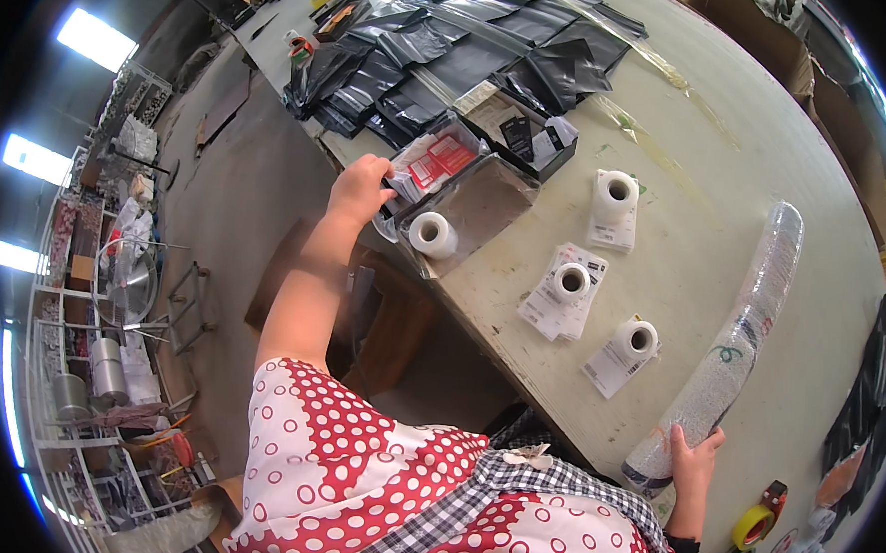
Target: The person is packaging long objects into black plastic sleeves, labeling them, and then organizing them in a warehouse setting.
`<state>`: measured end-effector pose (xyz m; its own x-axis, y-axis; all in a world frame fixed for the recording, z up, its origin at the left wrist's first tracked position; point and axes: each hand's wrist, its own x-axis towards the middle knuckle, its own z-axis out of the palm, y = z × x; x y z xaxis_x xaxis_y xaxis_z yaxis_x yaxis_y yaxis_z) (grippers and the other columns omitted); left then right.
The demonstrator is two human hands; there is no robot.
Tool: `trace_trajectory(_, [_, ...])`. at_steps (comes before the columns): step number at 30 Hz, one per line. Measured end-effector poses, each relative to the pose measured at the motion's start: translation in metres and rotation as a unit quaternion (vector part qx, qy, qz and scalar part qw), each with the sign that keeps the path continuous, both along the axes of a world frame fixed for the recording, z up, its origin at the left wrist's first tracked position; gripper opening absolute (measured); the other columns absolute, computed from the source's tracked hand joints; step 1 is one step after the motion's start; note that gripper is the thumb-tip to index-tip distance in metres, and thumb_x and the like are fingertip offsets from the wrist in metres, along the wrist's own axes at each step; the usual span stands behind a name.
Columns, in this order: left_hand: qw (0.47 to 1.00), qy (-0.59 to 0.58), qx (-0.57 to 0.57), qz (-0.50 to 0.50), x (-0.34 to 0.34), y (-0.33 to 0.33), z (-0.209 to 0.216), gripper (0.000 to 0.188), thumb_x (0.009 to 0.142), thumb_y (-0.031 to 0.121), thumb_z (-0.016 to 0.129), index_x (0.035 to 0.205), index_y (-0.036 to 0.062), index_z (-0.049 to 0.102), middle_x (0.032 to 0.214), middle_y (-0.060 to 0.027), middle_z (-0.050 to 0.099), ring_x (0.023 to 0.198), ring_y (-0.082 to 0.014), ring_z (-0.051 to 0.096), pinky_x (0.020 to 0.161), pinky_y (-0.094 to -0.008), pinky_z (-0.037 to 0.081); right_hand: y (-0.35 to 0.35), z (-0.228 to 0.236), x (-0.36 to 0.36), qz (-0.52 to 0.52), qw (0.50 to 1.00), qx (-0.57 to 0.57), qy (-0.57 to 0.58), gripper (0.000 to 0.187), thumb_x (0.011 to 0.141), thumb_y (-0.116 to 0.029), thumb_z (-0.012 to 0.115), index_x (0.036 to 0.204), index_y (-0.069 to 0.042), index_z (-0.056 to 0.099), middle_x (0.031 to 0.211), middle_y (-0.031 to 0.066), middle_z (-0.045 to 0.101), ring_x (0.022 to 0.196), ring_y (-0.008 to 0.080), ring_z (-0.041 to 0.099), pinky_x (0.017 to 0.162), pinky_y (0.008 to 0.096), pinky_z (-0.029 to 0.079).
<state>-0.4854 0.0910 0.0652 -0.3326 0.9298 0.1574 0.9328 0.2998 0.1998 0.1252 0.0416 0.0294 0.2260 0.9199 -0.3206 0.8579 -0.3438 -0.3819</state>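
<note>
My left hand (pixel 360 187) reaches to the near left side of an open box, fingers curled at the edge of a stack of red and white printed cards (pixel 437 164). Whatever lies between its fingertips is hidden. A long roll wrapped in clear bubble wrap (pixel 725 351) lies slantwise on the right of the table. Around its near end my right hand (pixel 694 465) is closed, thumb on top. Beside the cards, a small white roll (pixel 432 236) stands in a compartment lined with clear plastic.
Three white rolls, a far one (pixel 616 195), a middle one (pixel 571 283) and a near one (pixel 636 340), stand on stacks of labels. A dark box (pixel 545 147) holds black tags. Black plastic bags (pixel 455 47) cover the table's far end. Tape dispensers (pixel 754 526) lie at the lower right.
</note>
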Motion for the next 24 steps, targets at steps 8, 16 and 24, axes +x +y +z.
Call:
trace_trajectory(8, [0.993,0.034,0.101,-0.05,0.001,-0.006,-0.022,0.021,0.064,0.012,0.075,0.08,0.0116,0.061,0.085,-0.0036,0.061,0.086,-0.0257,0.058,0.07,-0.0371,0.048,-0.001,-0.006,0.004,-0.003,0.999,0.002,0.032,0.079,0.077,-0.041,0.067,0.126,0.004,0.026,0.113,0.0312,0.054,0.106,0.0421,0.055,0.092,0.0416,0.041])
trace_trajectory(16, [0.979,0.078,0.183,-0.054,0.001,-0.015,-0.037,0.02,0.063,0.011,0.075,0.078,0.0106,0.062,0.08,-0.0043,0.063,0.079,-0.0262,0.06,0.068,-0.0359,0.049,-0.002,-0.009,0.005,-0.012,0.999,0.01,0.032,0.079,0.077,-0.042,0.067,0.127,0.004,0.025,0.114,0.0307,0.054,0.106,0.0418,0.055,0.092,0.0418,0.041])
trace_trajectory(24, [0.961,0.11,0.245,-0.071,0.006,-0.017,-0.043,0.018,0.065,0.009,0.074,0.079,0.0107,0.062,0.079,-0.0033,0.063,0.078,-0.0246,0.06,0.067,-0.0349,0.049,-0.002,-0.009,0.001,-0.019,0.999,0.012,0.023,0.08,0.076,-0.039,0.068,0.127,0.005,0.025,0.116,0.0307,0.052,0.108,0.0418,0.053,0.093,0.0416,0.04])
